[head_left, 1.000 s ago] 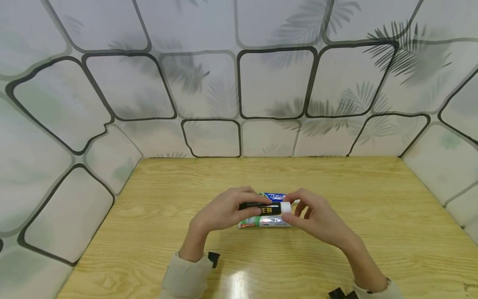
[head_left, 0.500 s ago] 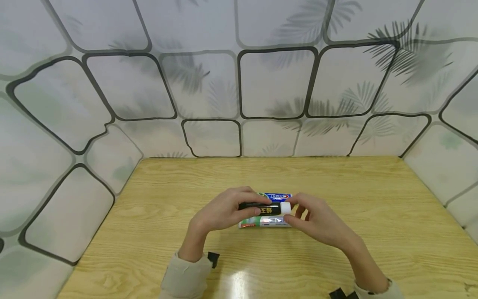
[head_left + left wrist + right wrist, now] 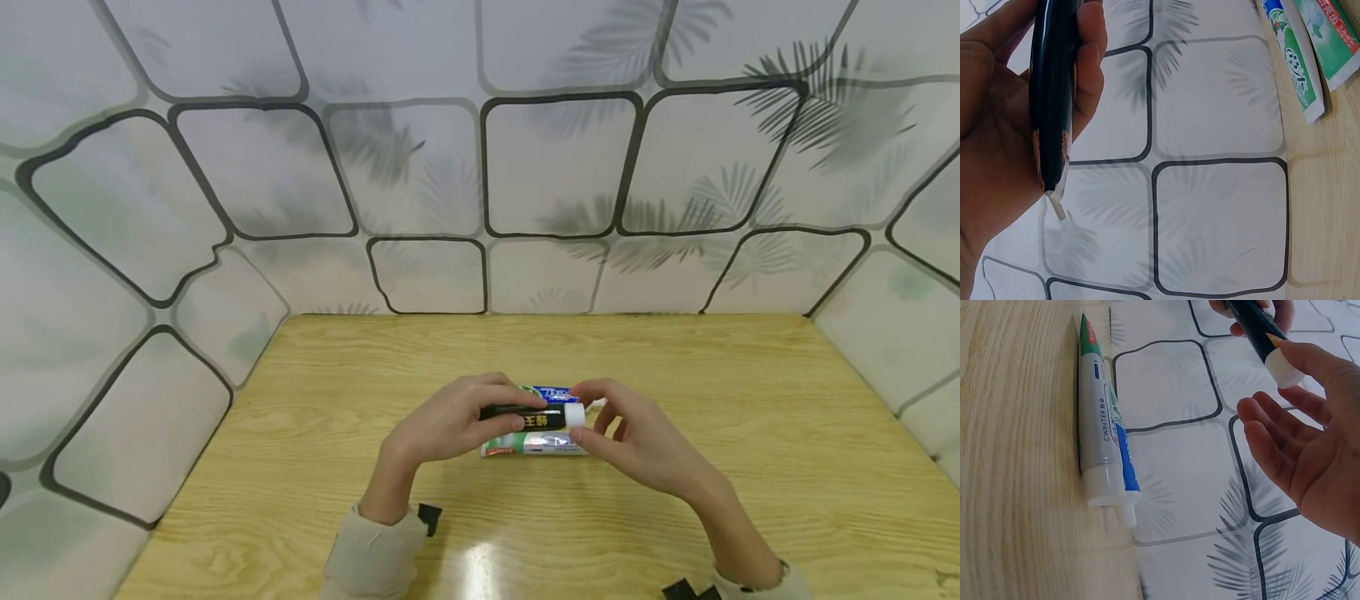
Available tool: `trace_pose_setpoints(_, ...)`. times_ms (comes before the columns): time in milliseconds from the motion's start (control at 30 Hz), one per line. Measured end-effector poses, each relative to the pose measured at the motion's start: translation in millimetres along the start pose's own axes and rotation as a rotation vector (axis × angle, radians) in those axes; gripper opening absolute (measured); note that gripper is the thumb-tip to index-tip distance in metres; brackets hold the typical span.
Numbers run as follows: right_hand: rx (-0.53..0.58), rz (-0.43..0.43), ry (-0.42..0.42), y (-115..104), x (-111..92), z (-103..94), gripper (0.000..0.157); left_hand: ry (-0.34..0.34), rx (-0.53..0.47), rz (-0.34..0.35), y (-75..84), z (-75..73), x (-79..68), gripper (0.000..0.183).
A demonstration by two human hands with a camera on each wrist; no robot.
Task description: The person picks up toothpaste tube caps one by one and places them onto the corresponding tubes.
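Note:
My left hand grips a black toothpaste tube with gold lettering, held level above the table. From the right, my right hand pinches the tube's white cap between thumb and index finger. In the right wrist view, the thumb lies along the cap while the other fingers stay loosely bent off it. The tube's flat crimped end points back past my left palm. Beneath lie a blue-and-green toothpaste tube and a silver-and-green one, partly covered by my hands and the black tube.
Both lying tubes rest side by side on the wood-grain table. One shows a wide white cap, the other a narrow white tip. A patterned wall covering rises behind the table's far edge.
My right fingers slipped down and right off the cap's top half a second ago, and have come back up over it. The left hand holds the black tube in the same place.

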State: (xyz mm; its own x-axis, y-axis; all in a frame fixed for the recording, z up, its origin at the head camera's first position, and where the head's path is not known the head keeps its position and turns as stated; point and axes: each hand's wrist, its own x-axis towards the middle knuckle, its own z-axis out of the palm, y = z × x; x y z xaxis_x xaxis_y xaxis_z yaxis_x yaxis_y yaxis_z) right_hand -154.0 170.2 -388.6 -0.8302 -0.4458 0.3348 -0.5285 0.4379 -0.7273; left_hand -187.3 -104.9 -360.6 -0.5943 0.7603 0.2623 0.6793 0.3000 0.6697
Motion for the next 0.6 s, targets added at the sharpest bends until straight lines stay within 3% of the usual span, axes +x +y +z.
trace_pose_setpoints(600,0.005,-0.01,0.073,-1.6,0.6,-0.4,0.022,-0.019,0.044,0.005,1.9,1.3,3.0,0.031)
